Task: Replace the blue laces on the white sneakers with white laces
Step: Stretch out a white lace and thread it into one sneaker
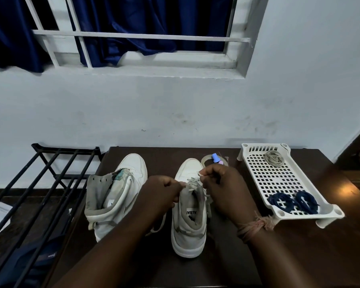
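Two white sneakers stand on the dark table (299, 256), toes pointing away from me. The left sneaker (114, 196) has no lace and its tongue is pulled open. The right sneaker (190, 217) has a white lace (192, 182) threaded in its upper eyelets. My left hand (162, 194) grips the lace on the shoe's left side, and my right hand (224, 188) pinches the other lace end just above the shoe's tongue. Two coiled blue laces (293, 201) lie at the near end of a white perforated tray (264, 183), and a coiled white lace (274, 157) lies at its far end.
A black metal rack (40, 194) stands left of the table. Behind the right sneaker are a roll of clear tape (206, 160) and a small blue item (215, 157). A white wall and a barred window with blue curtains rise behind the table.
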